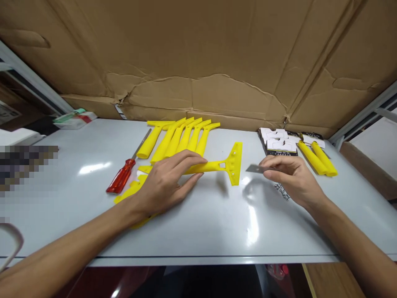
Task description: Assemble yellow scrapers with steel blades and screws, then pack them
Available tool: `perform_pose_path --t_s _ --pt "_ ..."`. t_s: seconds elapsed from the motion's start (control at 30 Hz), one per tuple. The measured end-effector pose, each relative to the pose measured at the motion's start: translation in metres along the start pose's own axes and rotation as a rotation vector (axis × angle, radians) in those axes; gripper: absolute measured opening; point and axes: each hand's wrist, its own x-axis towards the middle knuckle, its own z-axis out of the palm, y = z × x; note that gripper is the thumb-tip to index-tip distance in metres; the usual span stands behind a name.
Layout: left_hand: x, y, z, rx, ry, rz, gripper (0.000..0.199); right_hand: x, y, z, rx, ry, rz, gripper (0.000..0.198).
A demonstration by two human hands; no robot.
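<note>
My left hand [169,178] is closed around the handle of a yellow plastic scraper [233,164], whose wide head points right, just above the table. Between the thumb and fingers of my right hand [288,176] is a thin grey metal blade [256,168], a short gap away from the scraper head. A small pile of screws [282,192] lies under my right hand, partly hidden by it. Other yellow scraper pieces [133,190] lie beneath and behind my left hand, mostly covered.
Several yellow scraper handles [186,136] lie in a row at the back. A red-handled screwdriver [122,177] is to the left. Packaging cards [281,145] and two yellow handles [319,159] lie at right. Cardboard [198,58] walls the back of the white table [211,231].
</note>
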Motion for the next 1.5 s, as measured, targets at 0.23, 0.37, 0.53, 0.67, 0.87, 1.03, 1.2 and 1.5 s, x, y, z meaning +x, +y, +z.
perform_pose_path --t_s 0.23,0.37,0.53,0.67,0.87,1.03,1.2,1.5 --pt "-0.001 0.000 0.003 0.018 0.023 0.025 0.023 -0.001 -0.001 0.017 -0.057 -0.080 0.108 0.024" --pt "-0.001 0.004 0.005 0.062 0.040 0.127 0.021 -0.002 0.008 0.025 -0.038 -0.071 0.105 0.029" --pt "-0.001 0.008 0.006 0.049 0.031 0.159 0.022 -0.002 0.012 0.029 -0.126 -0.049 0.096 0.030" --pt "-0.001 0.009 0.004 0.096 0.032 0.206 0.020 -0.002 0.007 0.035 -0.188 -0.071 0.087 0.025" --pt "-0.001 0.012 0.003 0.142 0.050 0.251 0.020 -0.003 0.002 0.038 -0.350 -0.080 0.052 0.021" --pt "0.000 0.014 0.002 0.121 0.047 0.252 0.020 -0.004 0.003 0.036 -0.324 -0.091 0.083 0.019" --pt "-0.002 0.014 0.002 0.059 -0.013 0.229 0.015 -0.004 0.012 0.034 -0.166 -0.018 0.128 0.062" --pt "-0.007 0.008 0.010 0.046 -0.157 0.232 0.023 -0.006 0.022 0.031 -0.801 -0.073 -0.121 0.006"
